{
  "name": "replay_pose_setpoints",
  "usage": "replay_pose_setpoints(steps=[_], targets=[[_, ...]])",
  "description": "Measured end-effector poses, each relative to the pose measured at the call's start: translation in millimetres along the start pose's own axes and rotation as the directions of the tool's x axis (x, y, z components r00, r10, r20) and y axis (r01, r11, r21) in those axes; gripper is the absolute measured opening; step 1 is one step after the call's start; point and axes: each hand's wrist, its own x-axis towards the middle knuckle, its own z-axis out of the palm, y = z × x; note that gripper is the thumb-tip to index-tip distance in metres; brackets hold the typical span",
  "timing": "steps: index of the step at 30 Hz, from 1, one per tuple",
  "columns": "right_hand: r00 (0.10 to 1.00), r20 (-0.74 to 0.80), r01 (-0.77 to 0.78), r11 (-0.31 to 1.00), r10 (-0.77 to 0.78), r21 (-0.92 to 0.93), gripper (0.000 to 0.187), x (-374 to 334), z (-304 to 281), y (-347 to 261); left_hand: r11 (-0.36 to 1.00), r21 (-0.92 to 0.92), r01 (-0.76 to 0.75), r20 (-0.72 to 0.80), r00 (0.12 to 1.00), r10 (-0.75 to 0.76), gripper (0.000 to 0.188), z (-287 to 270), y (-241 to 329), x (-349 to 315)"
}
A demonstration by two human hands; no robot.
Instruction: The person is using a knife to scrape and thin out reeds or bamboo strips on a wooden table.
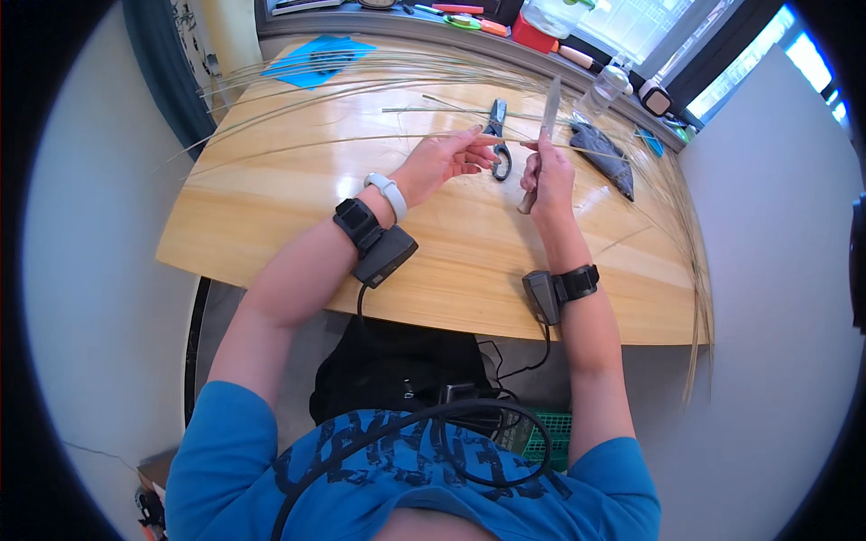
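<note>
My left hand pinches a long thin strip, which looks like split bamboo or reed, between thumb and fingers. It runs leftward over the table and on toward my right hand. My right hand is closed round the handle of a knife, its blade pointing up and away from me. The strip meets the knife hand at the thumb, near the base of the blade. Just beyond and between my hands lie dark-handled scissors, partly hidden behind the left fingertips and the strip.
Many loose strips arch across the back of the wooden table and hang off its right edge. Blue sheets lie far left. A dark bag and clear bottle are at the right. Cables trail from both wrist devices.
</note>
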Motion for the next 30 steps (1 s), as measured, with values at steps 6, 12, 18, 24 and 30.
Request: replay_pose_setpoints(steps=[6, 12, 18, 24, 30], targets=[[1.000, -0.010, -0.002, 0.980, 0.000, -0.197, 0.040, 4.4, -4.5, 1.0, 0.998, 0.008, -0.065, -0.019, 0.998, 0.066, 0.044, -6.4, 1.7, -1.4], [0.976, 0.016, 0.188, 0.808, -0.215, -0.558, 0.041, 3.6, -2.2, 3.4, 0.987, -0.124, -0.106, -0.003, 0.994, 0.106, 0.040, -7.4, 2.3, 1.1], [0.981, -0.035, 0.131, 0.779, -0.192, -0.613, 0.041, 10.0, -6.8, 8.5, 0.970, -0.201, -0.139, 0.002, 0.990, 0.143, 0.038, -12.1, 0.5, 4.1], [0.975, -0.029, 0.149, 0.749, -0.219, -0.646, 0.040, -2.7, 15.4, 12.2, 0.932, -0.342, -0.118, 0.035, 0.990, 0.138, 0.039, -8.2, -5.0, 7.5], [0.891, 0.099, 0.357, 0.547, -0.444, -0.757, 0.040, 1.1, 13.7, 26.8, 0.920, -0.380, -0.098, -0.010, 0.995, 0.102, 0.041, -4.2, -6.8, 7.1]])
